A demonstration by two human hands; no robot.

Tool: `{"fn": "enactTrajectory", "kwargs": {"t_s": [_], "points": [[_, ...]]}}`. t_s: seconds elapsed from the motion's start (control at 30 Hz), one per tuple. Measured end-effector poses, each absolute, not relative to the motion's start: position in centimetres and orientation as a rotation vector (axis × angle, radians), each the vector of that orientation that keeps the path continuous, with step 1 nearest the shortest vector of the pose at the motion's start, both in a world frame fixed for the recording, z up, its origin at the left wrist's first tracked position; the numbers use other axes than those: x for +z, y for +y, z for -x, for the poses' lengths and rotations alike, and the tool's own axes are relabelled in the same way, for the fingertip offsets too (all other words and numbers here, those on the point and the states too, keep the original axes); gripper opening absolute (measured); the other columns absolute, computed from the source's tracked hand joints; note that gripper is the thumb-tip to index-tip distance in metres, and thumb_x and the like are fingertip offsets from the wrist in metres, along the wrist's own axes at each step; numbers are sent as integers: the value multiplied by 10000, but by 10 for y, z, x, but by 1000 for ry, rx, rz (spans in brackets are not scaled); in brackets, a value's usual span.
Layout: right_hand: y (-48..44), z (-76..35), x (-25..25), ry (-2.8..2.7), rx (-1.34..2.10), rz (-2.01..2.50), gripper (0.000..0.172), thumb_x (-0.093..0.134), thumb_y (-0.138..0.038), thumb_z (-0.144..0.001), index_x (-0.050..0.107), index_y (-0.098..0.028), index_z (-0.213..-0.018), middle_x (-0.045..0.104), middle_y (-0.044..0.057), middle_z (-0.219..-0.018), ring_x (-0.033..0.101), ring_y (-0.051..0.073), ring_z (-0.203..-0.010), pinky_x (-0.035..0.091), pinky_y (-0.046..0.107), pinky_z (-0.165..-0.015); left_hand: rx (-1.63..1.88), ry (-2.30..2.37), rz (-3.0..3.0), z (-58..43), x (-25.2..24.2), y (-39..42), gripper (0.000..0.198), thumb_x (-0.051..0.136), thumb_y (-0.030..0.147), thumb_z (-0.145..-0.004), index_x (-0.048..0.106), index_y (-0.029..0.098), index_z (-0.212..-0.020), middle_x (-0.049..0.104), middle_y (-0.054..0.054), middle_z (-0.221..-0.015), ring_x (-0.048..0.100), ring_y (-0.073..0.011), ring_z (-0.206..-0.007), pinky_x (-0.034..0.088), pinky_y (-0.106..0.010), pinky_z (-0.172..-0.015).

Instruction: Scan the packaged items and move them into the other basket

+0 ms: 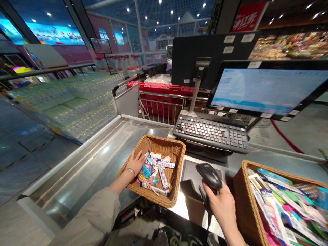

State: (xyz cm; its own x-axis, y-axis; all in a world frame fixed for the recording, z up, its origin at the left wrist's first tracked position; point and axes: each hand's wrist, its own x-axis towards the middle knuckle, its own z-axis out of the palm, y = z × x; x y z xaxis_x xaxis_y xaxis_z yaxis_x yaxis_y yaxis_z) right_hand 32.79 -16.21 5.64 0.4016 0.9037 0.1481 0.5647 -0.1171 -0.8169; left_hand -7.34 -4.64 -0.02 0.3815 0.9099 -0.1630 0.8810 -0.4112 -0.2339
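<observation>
A brown woven basket [176,150] sits on the counter in the middle, holding several small packages, among them white-and-blue stick packs [163,176] and a light blue packet [147,169]. My left hand [135,162] reaches over its left side, fingers spread, resting beside the packages; a bracelet is on the wrist. On the right, my right hand [222,201] is wrapped round a black handheld scanner [208,175], held above a grey plate set in the counter [188,171]. The scanner's cable hangs down below it.
A second woven basket [244,191] full of colourful packages stands at the right. Behind the counter are a black keyboard [210,132], a lit monitor [266,90] and a shopping cart [159,106]. The metal counter [94,160] with a raised rim extends left.
</observation>
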Motion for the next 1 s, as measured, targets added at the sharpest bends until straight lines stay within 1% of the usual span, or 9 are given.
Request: {"fn": "enactTrajectory", "kwargs": {"t_s": [0.1, 0.2, 0.37, 0.5, 0.6, 0.7, 0.8, 0.9, 1.0], "points": [[-162, -329, 55, -1270, 504, 1809, 576, 599, -672, -706, 738, -165, -942, 691, 152, -1130, 609, 321, -1073, 436, 430, -981, 411, -1634, 2530, 73, 2, -47, 411, 701, 417, -767, 672, 304, -1162, 532, -84, -1441, 213, -347, -1472, -159, -658, -1111], [-162, -330, 55, -1274, 514, 1824, 597, 591, -677, -708, 735, -158, -967, 688, 155, -1132, 609, 326, -1070, 438, 438, -978, 420, -1623, 2536, 73, 4, -47, 476, 726, 418, -752, 653, 297, -1206, 525, -94, -1446, 246, -364, -1458, -171, -661, -1108], [-163, -329, 56, -1291, 486, 1822, 606, 581, -691, -710, 735, -161, -960, 695, 156, -1111, 616, 329, -1054, 457, 436, -952, 422, -1620, 2532, 73, 5, -47, 421, 765, 415, -726, 691, 293, -1122, 555, -92, -1416, 292, -365, -1440, -168, -658, -1114], [-164, -329, 57, -1296, 465, 1827, 602, 574, -689, -718, 736, -162, -959, 698, 156, -1098, 623, 330, -1041, 465, 438, -943, 374, -1638, 2518, 72, 6, -48, 616, 805, 380, -682, 607, 277, -1256, 460, -127, -1491, 282, -353, -1447, -160, -645, -1123], [-165, -331, 57, -1298, 471, 1831, 594, 574, -685, -720, 737, -163, -951, 694, 157, -1107, 622, 332, -1044, 461, 443, -950, 335, -1650, 2516, 71, 9, -48, 683, 824, 336, -657, 576, 271, -1290, 421, -139, -1515, 261, -357, -1454, -165, -648, -1118], [-166, -331, 57, -1295, 479, 1832, 606, 575, -689, -717, 737, -155, -953, 690, 162, -1113, 618, 336, -1053, 459, 444, -954, 266, -1608, 2581, 68, 12, -47, 609, 805, 269, -680, 597, 302, -1252, 407, -116, -1528, 239, -366, -1460, -178, -687, -1089], [-166, -331, 57, -1292, 481, 1834, 637, 570, -700, -715, 733, -141, -974, 686, 172, -1118, 611, 343, -1068, 453, 449, -963, 207, -1462, 2727, 58, 12, -45, 422, 679, 173, -800, 636, 351, -1180, 415, -63, -1529, 223, -335, -1470, -156, -720, -1075], [-167, -330, 57, -1298, 493, 1832, 649, 566, -707, -716, 730, -141, -987, 687, 172, -1117, 608, 343, -1077, 444, 454, -975, 213, -1326, 2874, 46, 7, -43, 321, 585, 143, -868, 692, 374, -1065, 454, -6, -1504, 246, -301, -1467, -111, -705, -1107], [-167, -329, 57, -1298, 496, 1839, 644, 560, -710, -718, 731, -147, -980, 689, 169, -1108, 609, 341, -1077, 445, 453, -974, 191, -1284, 2973, 35, -1, -41, 218, 624, 180, -848, 738, 357, -904, 547, 26, -1425, 300, -292, -1448, -82, -665, -1146]]}}
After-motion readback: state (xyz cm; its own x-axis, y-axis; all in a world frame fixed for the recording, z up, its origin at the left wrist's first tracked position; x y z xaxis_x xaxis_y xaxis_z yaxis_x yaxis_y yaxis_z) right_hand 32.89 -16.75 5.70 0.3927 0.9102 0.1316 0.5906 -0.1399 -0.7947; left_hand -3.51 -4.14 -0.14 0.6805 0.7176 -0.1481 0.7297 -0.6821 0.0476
